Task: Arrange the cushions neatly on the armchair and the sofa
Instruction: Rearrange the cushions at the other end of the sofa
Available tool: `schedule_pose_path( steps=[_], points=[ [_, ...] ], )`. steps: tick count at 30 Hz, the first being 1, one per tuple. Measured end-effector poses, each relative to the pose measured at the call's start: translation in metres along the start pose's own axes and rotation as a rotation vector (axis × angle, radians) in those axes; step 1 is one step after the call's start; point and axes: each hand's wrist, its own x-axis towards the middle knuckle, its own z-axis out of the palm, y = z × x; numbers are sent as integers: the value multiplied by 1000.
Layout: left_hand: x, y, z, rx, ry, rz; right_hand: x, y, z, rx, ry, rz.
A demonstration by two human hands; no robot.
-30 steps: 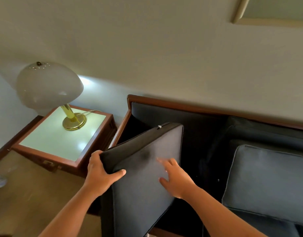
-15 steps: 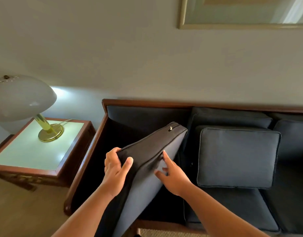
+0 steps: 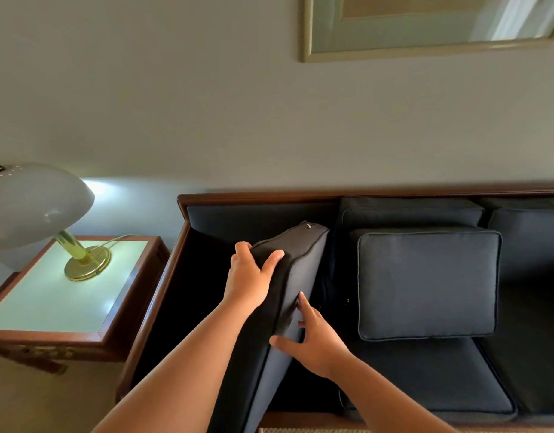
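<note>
A large dark seat cushion (image 3: 297,270) stands tilted on edge over the bare left seat of the wood-framed sofa (image 3: 257,200). My left hand (image 3: 249,278) grips its upper left edge, thumb over the piping. My right hand (image 3: 313,340) lies against the cushion's right face, fingers mostly straight, thumb spread. A rectangular dark back cushion (image 3: 428,282) leans upright in the middle seat, on a seat cushion (image 3: 425,385). Another dark cushion (image 3: 531,245) sits at the far right.
A wooden side table (image 3: 66,301) with a pale top stands left of the sofa and carries a brass lamp (image 3: 35,207) with a white dome shade. A framed picture (image 3: 425,26) hangs on the wall above. Tan carpet lies at lower left.
The view has swung right and shows more of the sofa. The cushion has turned more upright and edge-on over the left seat. My left hand moved up its edge, my right hand lower.
</note>
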Motion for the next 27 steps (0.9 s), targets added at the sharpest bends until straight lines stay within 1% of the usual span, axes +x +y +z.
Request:
schedule_pose_path(
  steps=[5,8,10,13,18,21,24,26,27],
  points=[
    [10,21,9,88,-4,-50,-6,-8,6,-70,170,50],
    [16,34,20,110,-11,-77,-11,-15,9,-131,299,8],
    [20,39,25,120,-2,-111,-14,-17,16,-184,335,-20],
    [31,41,27,98,16,-161,-19,-13,27,-257,303,0],
    [41,31,19,-9,49,-262,-26,6,42,-370,179,102],
    [38,27,15,-51,105,-273,-18,20,45,-373,193,212],
    [38,23,9,-138,123,-295,-5,45,37,-345,256,319],
    [39,15,4,-167,120,-282,5,64,28,-364,262,346],
    [39,8,2,-138,128,-243,9,72,22,-380,260,342]
  ],
)
